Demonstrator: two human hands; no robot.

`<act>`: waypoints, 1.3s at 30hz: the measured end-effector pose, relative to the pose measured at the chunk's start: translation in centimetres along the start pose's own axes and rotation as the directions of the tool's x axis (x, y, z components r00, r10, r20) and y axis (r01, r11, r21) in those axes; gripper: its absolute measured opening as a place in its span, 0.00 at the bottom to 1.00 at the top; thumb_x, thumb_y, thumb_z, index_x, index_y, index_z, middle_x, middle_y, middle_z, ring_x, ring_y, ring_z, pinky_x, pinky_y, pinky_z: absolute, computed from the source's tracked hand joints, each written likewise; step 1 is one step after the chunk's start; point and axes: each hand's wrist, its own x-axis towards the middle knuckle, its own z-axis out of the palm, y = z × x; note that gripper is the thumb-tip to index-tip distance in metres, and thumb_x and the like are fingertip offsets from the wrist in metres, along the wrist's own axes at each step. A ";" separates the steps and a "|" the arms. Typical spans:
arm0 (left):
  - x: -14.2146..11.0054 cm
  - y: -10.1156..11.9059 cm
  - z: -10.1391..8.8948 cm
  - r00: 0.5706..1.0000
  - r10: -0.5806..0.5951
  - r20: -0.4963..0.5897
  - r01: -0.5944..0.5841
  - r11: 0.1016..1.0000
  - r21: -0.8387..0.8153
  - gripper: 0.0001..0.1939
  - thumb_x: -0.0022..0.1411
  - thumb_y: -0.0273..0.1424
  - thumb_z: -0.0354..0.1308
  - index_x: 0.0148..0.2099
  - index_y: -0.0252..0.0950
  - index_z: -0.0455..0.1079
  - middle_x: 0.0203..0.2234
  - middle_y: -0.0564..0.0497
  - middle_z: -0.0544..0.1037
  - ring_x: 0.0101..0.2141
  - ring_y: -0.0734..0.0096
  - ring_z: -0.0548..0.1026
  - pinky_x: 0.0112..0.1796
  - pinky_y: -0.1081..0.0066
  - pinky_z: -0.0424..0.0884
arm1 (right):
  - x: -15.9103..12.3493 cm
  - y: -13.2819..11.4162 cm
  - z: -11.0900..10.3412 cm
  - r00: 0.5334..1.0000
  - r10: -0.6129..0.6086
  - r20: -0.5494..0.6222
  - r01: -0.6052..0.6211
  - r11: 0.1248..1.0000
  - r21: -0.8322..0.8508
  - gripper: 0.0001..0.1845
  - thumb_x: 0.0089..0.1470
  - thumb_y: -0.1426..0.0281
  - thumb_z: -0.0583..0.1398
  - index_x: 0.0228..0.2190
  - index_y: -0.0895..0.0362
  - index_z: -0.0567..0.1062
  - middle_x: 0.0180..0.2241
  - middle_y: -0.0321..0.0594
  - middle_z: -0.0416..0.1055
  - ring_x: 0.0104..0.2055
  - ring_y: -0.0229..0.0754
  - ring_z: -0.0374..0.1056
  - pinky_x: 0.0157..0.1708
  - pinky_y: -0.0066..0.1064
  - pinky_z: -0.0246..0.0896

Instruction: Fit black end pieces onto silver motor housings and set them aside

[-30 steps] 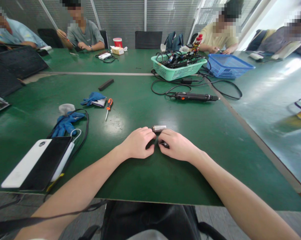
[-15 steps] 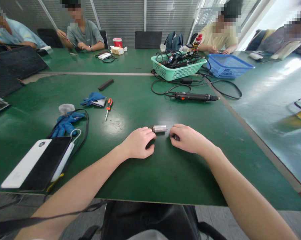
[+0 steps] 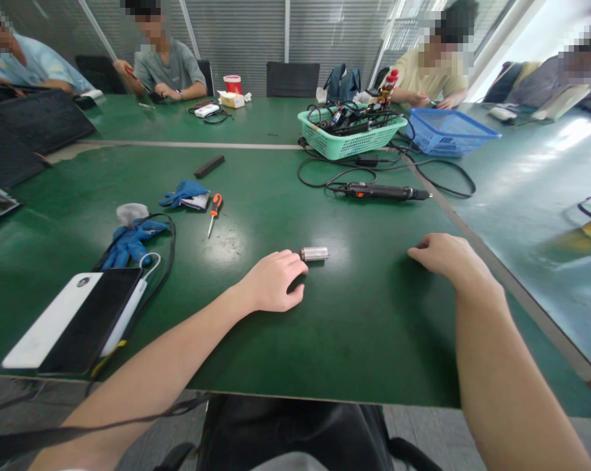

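A small silver metal cylinder point(image 3: 315, 254), perhaps a little motor, lies on its side on the green table point(image 3: 354, 340). Just left of it rests my left hand point(image 3: 278, 281), fingers bent and thumb apart from them, fingertips next to or touching the cylinder's left end. Well to the right, my right hand point(image 3: 442, 255) is closed, palm down, low over the table; whatever is inside its curled fingers is hidden. An electric screwdriver point(image 3: 386, 191) lies beyond the cylinder, and an orange-handled screwdriver point(image 3: 215, 212) lies to the upper left.
Left of me are a white-and-black phone-like device point(image 3: 74, 320), cables and blue gloves point(image 3: 131, 245). A dark bar point(image 3: 209, 167) lies farther off. A green basket point(image 3: 344, 142) full of tools and a blue basket point(image 3: 452, 137) stand at the back. Several people sit around.
My right hand has moved right, away from the cylinder; the dark thing seen in its grip before is now out of sight. My left hand and the cylinder have stayed put.
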 end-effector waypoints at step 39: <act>0.1 -0.8 0.9 0.949 -0.236 -0.208 0.247 0.969 0.026 0.07 0.67 0.29 0.54 0.47 0.36 0.68 0.38 0.47 0.75 0.42 0.61 0.72 0.45 0.61 0.72 | -8.5 -18.3 1.6 0.556 -0.667 -0.495 0.829 0.486 0.276 0.20 0.63 0.72 0.56 0.56 0.55 0.71 0.51 0.52 0.70 0.55 0.57 0.66 0.56 0.53 0.66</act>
